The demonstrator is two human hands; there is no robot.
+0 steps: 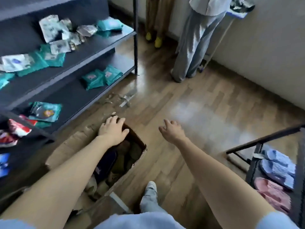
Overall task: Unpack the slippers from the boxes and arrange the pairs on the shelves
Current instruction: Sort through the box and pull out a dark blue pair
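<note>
An open cardboard box (69,151) lies on the wooden floor below me, with dark and olive slippers (125,156) packed inside. My left hand (113,129) rests flat on the box's far rim, fingers spread. Over bare floor to the right of the box, my right hand (171,129) hovers with loosely bent fingers and holds nothing. On a low black rack (264,138) at the right edge lie blue slippers (277,167) and pink slippers (274,194).
A dark shelving unit (92,52) on the left carries several teal and white packets. Scraps of tape litter the floor (125,100) near its foot. Another person in grey trousers (193,43) stands by the far wall. My own foot (150,195) is beside the box.
</note>
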